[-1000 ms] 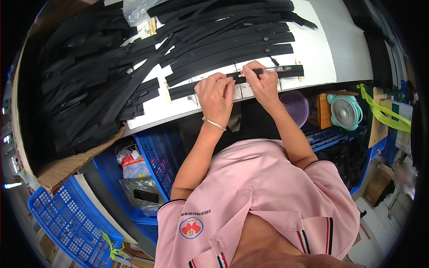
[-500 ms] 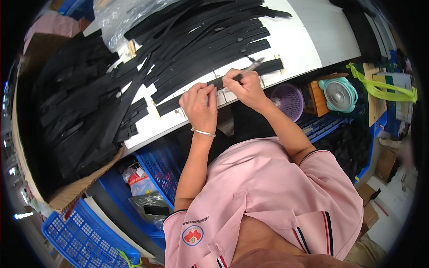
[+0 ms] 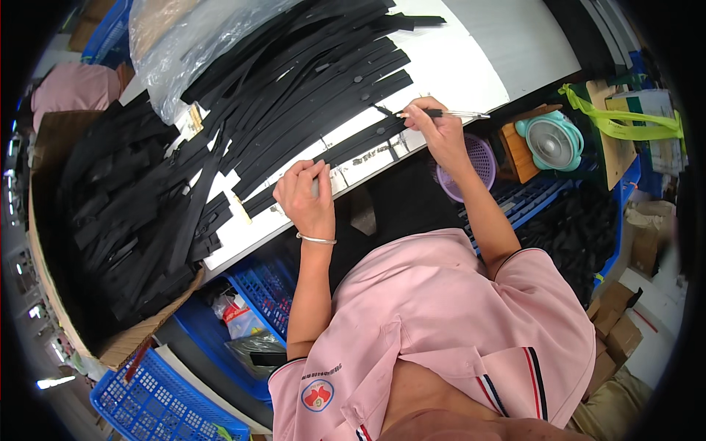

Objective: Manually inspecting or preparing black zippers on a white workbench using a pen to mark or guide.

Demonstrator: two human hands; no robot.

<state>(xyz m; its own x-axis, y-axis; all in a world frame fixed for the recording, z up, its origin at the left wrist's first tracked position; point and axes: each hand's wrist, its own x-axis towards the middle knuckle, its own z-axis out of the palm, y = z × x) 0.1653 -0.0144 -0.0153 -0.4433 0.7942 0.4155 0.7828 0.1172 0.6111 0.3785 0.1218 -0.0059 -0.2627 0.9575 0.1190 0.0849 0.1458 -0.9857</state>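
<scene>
A long black fabric strip (image 3: 360, 145) lies along the near edge of the white work board (image 3: 471, 70). My left hand (image 3: 306, 198) has its fingers bent and pressed together on the strip, with a bracelet at the wrist. Farther right, at the strip's right end, my right hand (image 3: 441, 136) grips a pen (image 3: 465, 114) with a clear barrel and a dark grip. Its barrel points right, and its tip end is by my thumb and fingers. More black strips (image 3: 309, 103) lie side by side beyond, some with small dark round pieces on them.
A cardboard box (image 3: 136, 334) heaped with black strips stands at left. Clear plastic sheeting (image 3: 191, 44) covers the back left. Below the table's right side are a purple basket (image 3: 482, 165) and a small teal fan (image 3: 550, 141). Blue crates (image 3: 165, 393) stand lower left.
My right hand has moved right along the strip, away from my left hand, and the pen now lies flatter. My left hand stays on the strip. The whole view has shifted slightly.
</scene>
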